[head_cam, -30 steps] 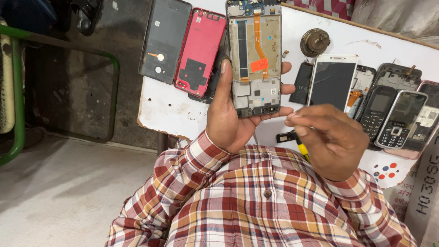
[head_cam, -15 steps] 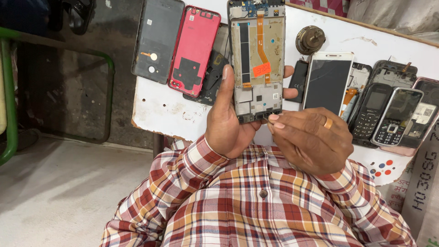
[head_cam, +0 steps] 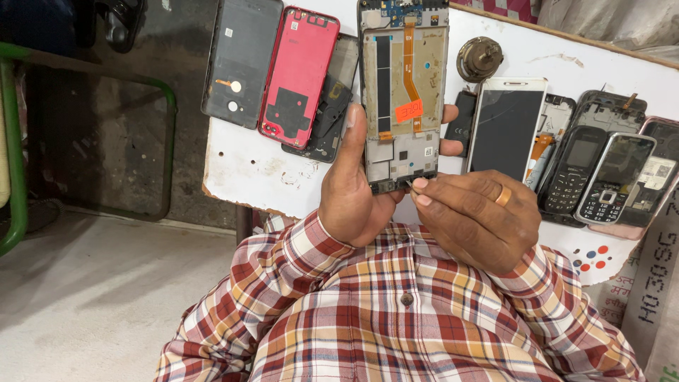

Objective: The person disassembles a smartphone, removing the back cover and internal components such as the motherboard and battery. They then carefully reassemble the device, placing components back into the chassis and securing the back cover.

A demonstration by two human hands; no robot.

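- The white counter (head_cam: 247,170) carries a row of phone parts behind the opened phone frame (head_cam: 404,92).
- The opened phone frame, its orange ribbon cable showing, is held upright above the counter's near edge.
- Left of the frame lie a red back cover (head_cam: 298,74) and a dark grey back cover (head_cam: 240,60); right of it, a white-fronted phone (head_cam: 506,127) and two keypad phones (head_cam: 598,173).
- The left hand (head_cam: 353,191) grips the frame by its sides.
- The right hand (head_cam: 474,219) is pinched closed at the frame's bottom edge on something too small to tell.

Left hand (head_cam: 351,201) holds opened phone (head_cam: 403,92); right hand (head_cam: 475,216) touches it.
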